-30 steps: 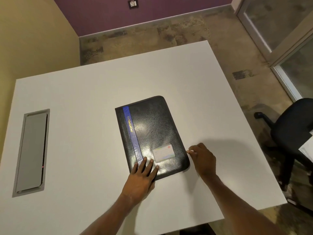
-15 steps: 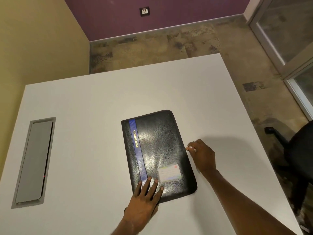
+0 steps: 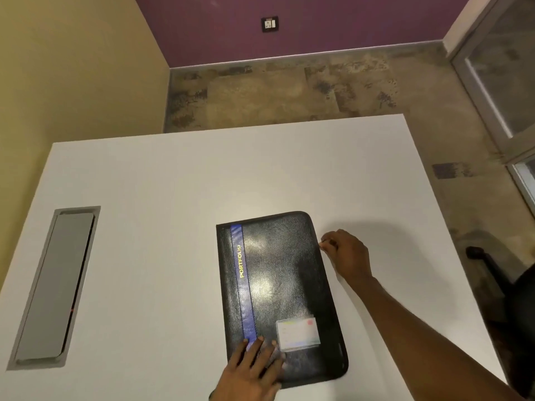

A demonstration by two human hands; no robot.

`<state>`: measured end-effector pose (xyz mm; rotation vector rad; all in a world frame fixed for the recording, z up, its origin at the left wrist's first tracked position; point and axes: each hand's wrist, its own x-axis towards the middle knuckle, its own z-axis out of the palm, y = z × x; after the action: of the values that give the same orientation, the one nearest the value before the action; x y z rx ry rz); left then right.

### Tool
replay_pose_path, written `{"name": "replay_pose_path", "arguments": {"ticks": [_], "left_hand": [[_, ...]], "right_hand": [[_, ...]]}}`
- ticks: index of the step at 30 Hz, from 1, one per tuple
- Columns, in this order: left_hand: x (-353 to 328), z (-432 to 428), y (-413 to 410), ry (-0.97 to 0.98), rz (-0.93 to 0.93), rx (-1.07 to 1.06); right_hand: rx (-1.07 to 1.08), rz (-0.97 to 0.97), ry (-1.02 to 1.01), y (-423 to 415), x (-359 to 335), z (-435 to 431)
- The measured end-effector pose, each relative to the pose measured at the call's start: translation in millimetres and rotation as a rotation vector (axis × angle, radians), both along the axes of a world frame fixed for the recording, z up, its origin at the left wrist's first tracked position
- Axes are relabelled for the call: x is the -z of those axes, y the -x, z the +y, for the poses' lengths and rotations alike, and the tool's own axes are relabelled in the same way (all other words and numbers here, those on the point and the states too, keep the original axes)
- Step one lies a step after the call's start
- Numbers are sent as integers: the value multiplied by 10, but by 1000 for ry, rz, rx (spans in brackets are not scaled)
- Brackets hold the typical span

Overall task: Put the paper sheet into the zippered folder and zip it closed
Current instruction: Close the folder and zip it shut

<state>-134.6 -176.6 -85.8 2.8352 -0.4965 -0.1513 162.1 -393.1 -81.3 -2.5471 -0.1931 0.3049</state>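
Folder: closed black leather-look zippered folder (image 3: 278, 290) with a blue stripe, flat on the white table (image 3: 144, 227).
Right hand (image 3: 346, 256): fingers pinched at the folder's right edge, near the far corner; the zip pull itself too small to tell.
Left hand (image 3: 252, 371): released, flat on the near-left corner.

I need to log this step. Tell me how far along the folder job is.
Done, apparently: no loose paper shows on the table, and the folder lies shut and flat. In hand: the left hand presses its near end while the right hand pinches something small, likely the zipper pull, at the right edge near the far corner. Left: zipping around that corner; how much is already closed cannot be seen.
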Motion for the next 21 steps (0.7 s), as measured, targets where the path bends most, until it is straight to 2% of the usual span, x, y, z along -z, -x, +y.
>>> {"name": "replay_pose_path", "arguments": {"ticks": [2,5,7,12,16,21], "left_hand": [[-201,156,-352,138,-4,-230],[-396,645,-1166,324,31,-804],[-354,1029,-1668,372,107,-957],[-267,1498,-2385,424,442,-891],[-274,1512,-2569,396,468,-734],[-179,1443,-2529,341,464,-715]], "right_hand": [[-6,61,-42,-77,13,19],[-28,123,-151,-136,23,4],[-35,157,-184,-160,6,-7],[-107,154,-206,-227,21,-18],[-49,143,-239,-217,11,-5],[35,143,-303,-264,39,64]]}}
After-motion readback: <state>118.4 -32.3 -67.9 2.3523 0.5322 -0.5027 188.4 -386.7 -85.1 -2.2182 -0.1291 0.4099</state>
